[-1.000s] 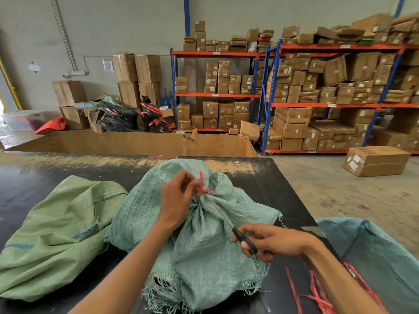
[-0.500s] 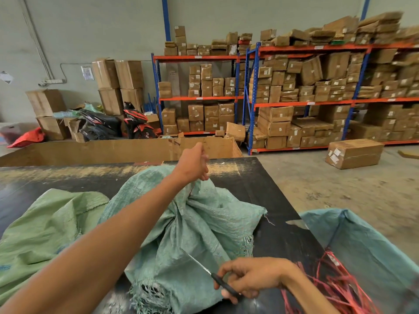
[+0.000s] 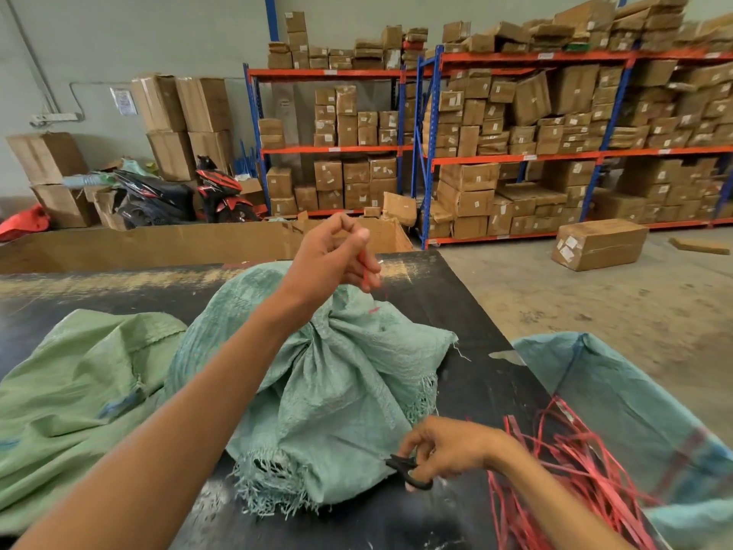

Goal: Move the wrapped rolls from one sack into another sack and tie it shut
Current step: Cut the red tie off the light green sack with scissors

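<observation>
A teal woven sack [image 3: 337,391] lies on the black table [image 3: 468,311], its neck gathered near the middle and its frayed mouth toward me. My left hand [image 3: 335,256] is raised above the sack's far end and pinches a short piece of red strap [image 3: 367,271]. My right hand [image 3: 448,450] rests low at the sack's near right edge, gripping black-handled scissors [image 3: 408,470]. A light green sack [image 3: 79,398] lies flat at the left. The wrapped rolls are hidden.
A blue-green sack [image 3: 634,410] hangs open off the table's right side with several loose red straps [image 3: 575,470] spilling from it. A long cardboard wall [image 3: 158,244] runs behind the table. Shelving with cartons, a lone carton [image 3: 599,244] on the floor and a motorbike stand beyond.
My left hand has lifted off the sack's tied neck and moved up and away holding a cut piece of red strap. My right hand with the scissors has drawn back toward me.
</observation>
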Tool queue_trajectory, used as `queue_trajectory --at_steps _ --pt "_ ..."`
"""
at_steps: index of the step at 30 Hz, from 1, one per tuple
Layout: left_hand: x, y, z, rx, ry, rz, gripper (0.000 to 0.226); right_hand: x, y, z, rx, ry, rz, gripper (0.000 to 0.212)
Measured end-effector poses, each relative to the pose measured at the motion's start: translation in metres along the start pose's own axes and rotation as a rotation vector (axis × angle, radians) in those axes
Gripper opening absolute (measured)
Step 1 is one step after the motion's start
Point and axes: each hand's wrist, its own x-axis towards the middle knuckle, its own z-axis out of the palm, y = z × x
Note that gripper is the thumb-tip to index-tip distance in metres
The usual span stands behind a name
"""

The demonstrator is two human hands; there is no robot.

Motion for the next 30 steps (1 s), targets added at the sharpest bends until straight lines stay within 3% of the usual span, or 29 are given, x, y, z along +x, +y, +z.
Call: queue_trajectory --at_steps 10,14,19,25,30 --pt "-0.116 -0.044 0.027 -0.345 -0.330 -0.544 0.014 -0.069 0.018 0.050 -0.119 0.267 0.192 0.010" --pt "-0.157 -0.079 0.054 -0.517 -0.383 -0.755 0.018 -0.098 0.027 0.078 -0.086 0.511 0.321 0.013" --pt "-0.197 -0.115 0.098 -0.690 -0.352 -1.044 0.023 -0.121 0.039 0.121 -0.054 0.883 0.569 0.024" --pt "-0.228 -0.146 0.131 -0.496 -0.268 -1.178 0.027 -0.120 0.036 0.168 -0.042 0.853 0.665 0.024" --pt "-0.221 -0.165 0.146 -0.365 -0.131 -1.106 0.022 -0.114 0.047 0.179 -0.259 0.938 0.768 0.039"
